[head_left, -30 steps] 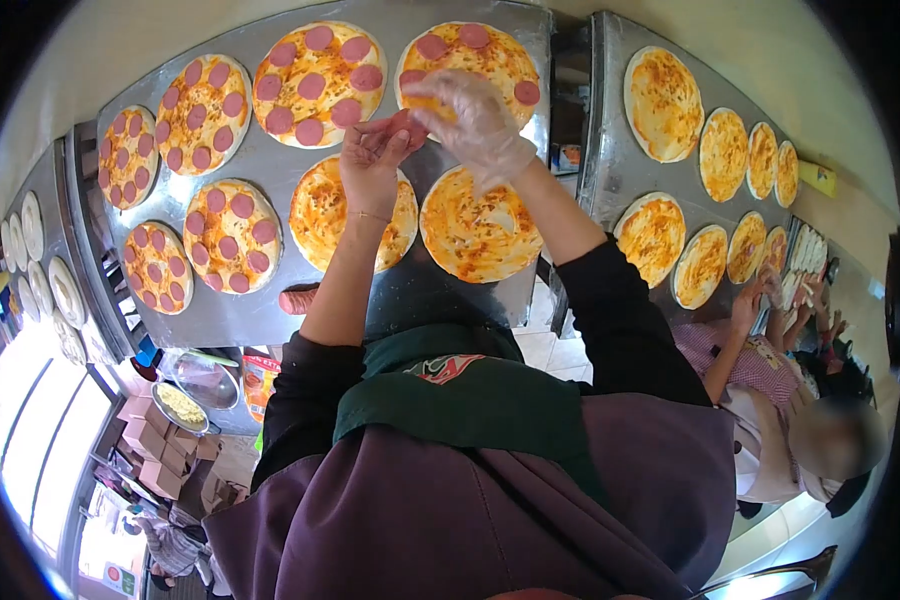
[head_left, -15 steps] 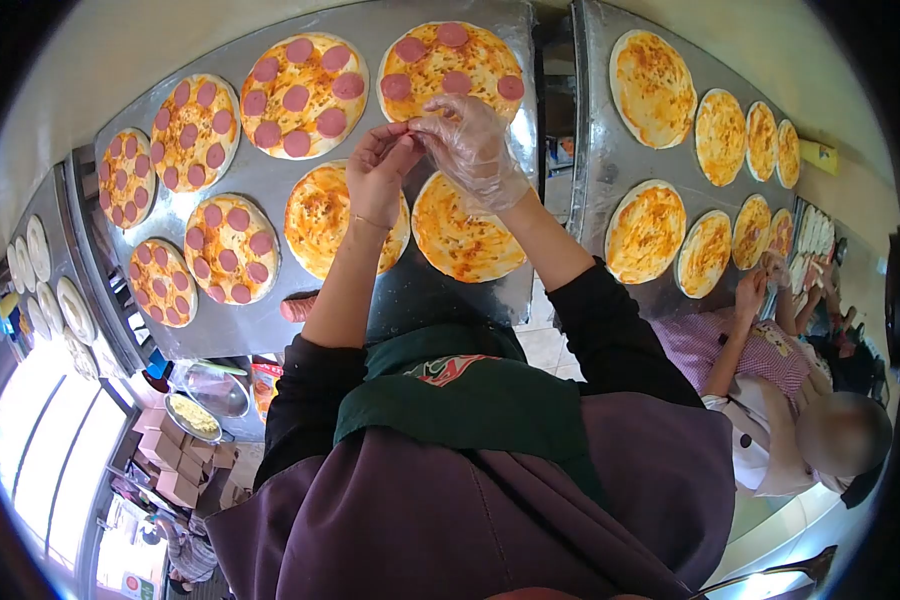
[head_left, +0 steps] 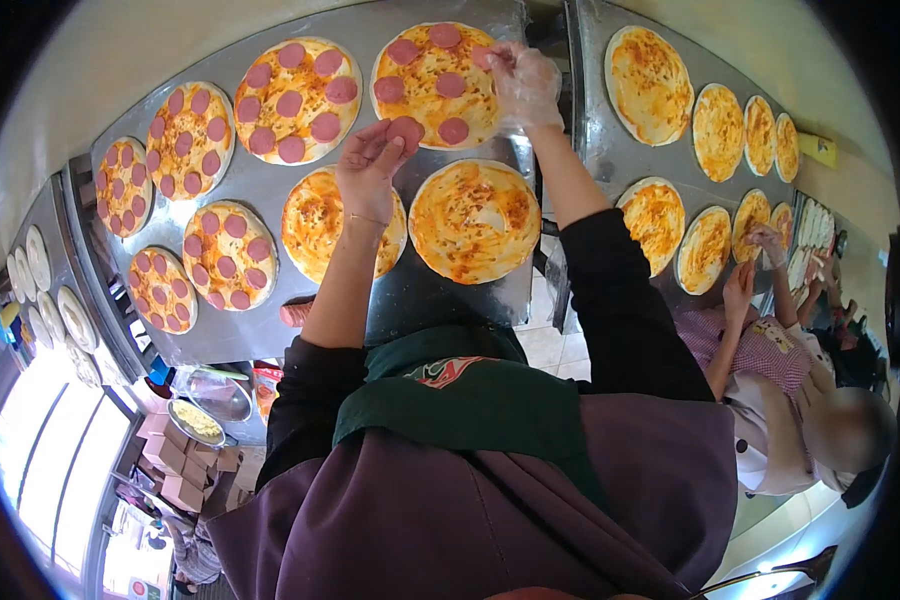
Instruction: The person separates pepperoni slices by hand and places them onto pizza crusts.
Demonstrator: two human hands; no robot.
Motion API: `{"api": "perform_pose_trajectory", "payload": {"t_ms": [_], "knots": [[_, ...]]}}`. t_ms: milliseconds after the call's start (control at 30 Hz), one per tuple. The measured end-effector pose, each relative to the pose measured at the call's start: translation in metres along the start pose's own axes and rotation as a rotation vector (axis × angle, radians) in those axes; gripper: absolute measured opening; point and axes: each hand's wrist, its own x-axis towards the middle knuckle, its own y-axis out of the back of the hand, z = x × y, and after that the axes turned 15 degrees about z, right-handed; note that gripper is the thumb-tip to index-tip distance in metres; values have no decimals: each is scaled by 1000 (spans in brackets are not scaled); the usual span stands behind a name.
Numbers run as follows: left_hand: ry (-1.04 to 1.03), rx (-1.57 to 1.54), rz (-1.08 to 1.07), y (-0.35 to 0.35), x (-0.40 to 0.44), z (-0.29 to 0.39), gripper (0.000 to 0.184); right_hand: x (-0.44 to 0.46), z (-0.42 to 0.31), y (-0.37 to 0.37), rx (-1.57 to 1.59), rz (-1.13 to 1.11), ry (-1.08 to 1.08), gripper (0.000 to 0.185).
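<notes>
My left hand, bare, pinches a round pink sausage slice just below the far pizza in the middle. At that pizza's right edge is my right hand in a clear plastic glove, slightly blurred. Its fingertips are on another sausage slice, over the pizza's upper right. Several slices lie spread on this pizza. Nearer me, two sauced pizzas without slices, one on the left and one on the right, lie side by side; my left wrist partly covers the left one.
Several slice-topped pizzas fill the left of the metal table. A sausage stack lies by my left forearm. Across a gap, a second table holds sauced pizzas. A co-worker's hands are at its near right end.
My right hand has moved right, away from my left hand, to the pizza's right edge. A slice now shows in my left fingers. The co-worker's hands have shifted slightly.
</notes>
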Motion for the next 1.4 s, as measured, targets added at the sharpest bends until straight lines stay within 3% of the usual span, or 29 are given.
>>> {"api": "perform_pose_trajectory", "payload": {"t_ms": [67,300,400,467,600,667,700,767,833,900,967,1033,1167,1400], "knots": [[-17,31,2,-1,-3,0,26,8,14,-10,-187,48,102,18],[-49,55,-12,0,-3,-2,28,1,-3,0,-177,101,108,21],[-37,46,-15,-2,-2,-1,29,-23,-28,9,44,-55,203,20],[-20,40,-17,-4,-2,-1,28,-46,-44,12,365,-131,289,22],[-11,-6,-40,-5,-3,-2,28,-80,-61,17,308,-124,375,24],[-9,-15,-57,-4,-3,-2,28,-94,-65,17,454,-223,14,24],[-12,-21,-81,-3,-4,-1,28,-98,-68,17,454,-222,14,24],[-14,-27,-105,-2,-7,-1,27,-105,-73,17,812,-308,-420,20],[-167,-16,-45,-2,-10,-2,26,-110,-67,10,850,-310,-435,21],[-154,65,-63,3,-10,1,24,-111,-69,11,887,-313,-449,22],[-144,144,-80,6,-10,3,23,-107,-80,20,912,-411,-641,27],[-166,237,-80,8,-12,7,21,-108,-80,20,924,-424,-686,28],[-83,152,-121,13,-16,11,22,-113,-74,10,934,-449,-798,29],[-126,191,-147,21,-22,8,25,-125,-78,6,919,-397,-737,28]]}}
